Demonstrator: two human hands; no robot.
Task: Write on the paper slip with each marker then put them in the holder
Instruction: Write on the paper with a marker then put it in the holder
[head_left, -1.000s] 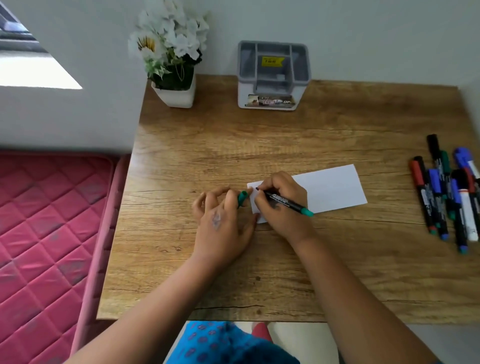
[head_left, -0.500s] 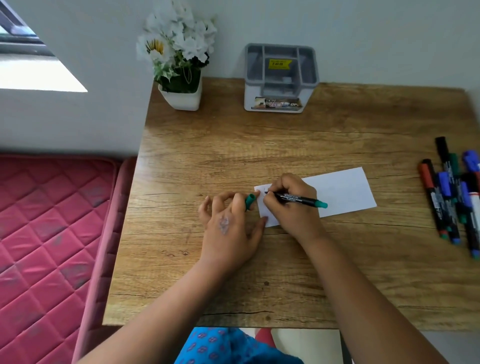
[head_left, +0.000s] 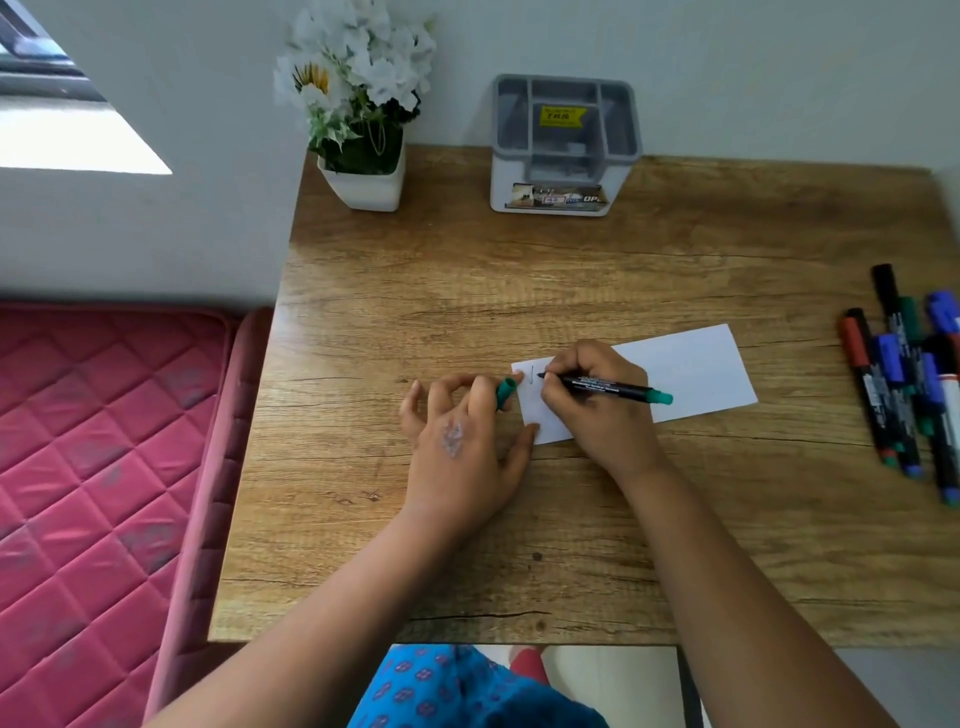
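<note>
A white paper slip (head_left: 691, 369) lies mid-table. My right hand (head_left: 597, 410) grips a green marker (head_left: 613, 387), its tip on the slip's left end beside a short green stroke. My left hand (head_left: 462, 441) rests on the table just left of the slip, holding the marker's green cap (head_left: 505, 392) between its fingers, thumb touching the slip's corner. Several capped markers (head_left: 909, 384) lie in a pile at the right edge. The grey and white holder (head_left: 563, 150) stands at the back by the wall, with no markers in it.
A white pot of white flowers (head_left: 363, 124) stands at the table's back left corner. A pink quilted mattress (head_left: 93, 467) runs along the table's left side. The wooden table (head_left: 519, 270) meets walls at the back and right.
The marker's tip has drawn a short green mark at the slip's left end. My left hand stays beside the slip with the cap. The camera view shifted slightly.
</note>
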